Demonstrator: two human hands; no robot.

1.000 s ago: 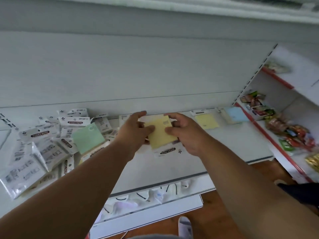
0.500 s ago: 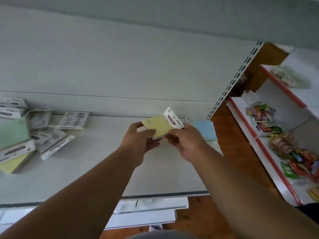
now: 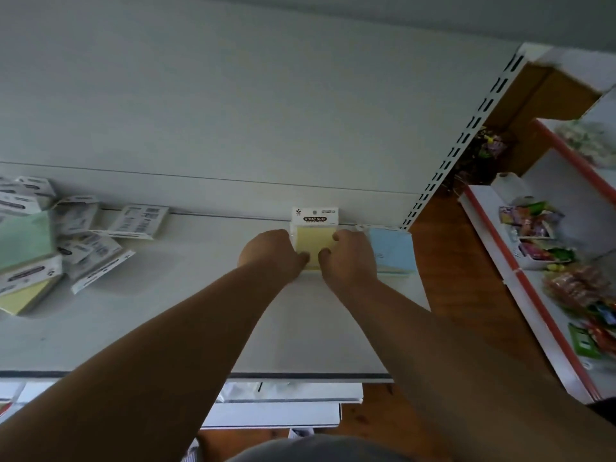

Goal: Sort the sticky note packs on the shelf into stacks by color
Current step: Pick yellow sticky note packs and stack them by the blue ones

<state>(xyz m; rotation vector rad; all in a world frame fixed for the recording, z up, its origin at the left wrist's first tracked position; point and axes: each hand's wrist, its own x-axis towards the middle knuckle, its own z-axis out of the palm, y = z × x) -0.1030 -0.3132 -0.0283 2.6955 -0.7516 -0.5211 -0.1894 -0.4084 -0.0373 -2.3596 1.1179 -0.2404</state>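
Both hands, the left hand [image 3: 270, 254] and right hand [image 3: 346, 258], grip a pale yellow sticky note pack [image 3: 314, 240] at the back of the white metal shelf [image 3: 186, 315], just beside a light blue pack [image 3: 391, 250].

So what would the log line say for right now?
step: placing | item: yellow pack | left hand: holding | right hand: holding | beside: blue pack

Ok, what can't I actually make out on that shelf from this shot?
- Yellow pack, head view: lower corners under left hand and right hand; whether packs lie beneath is unclear.
- Blue pack: near edge behind the right hand.
- Unsorted pile: cut by the left edge, labels blurred.
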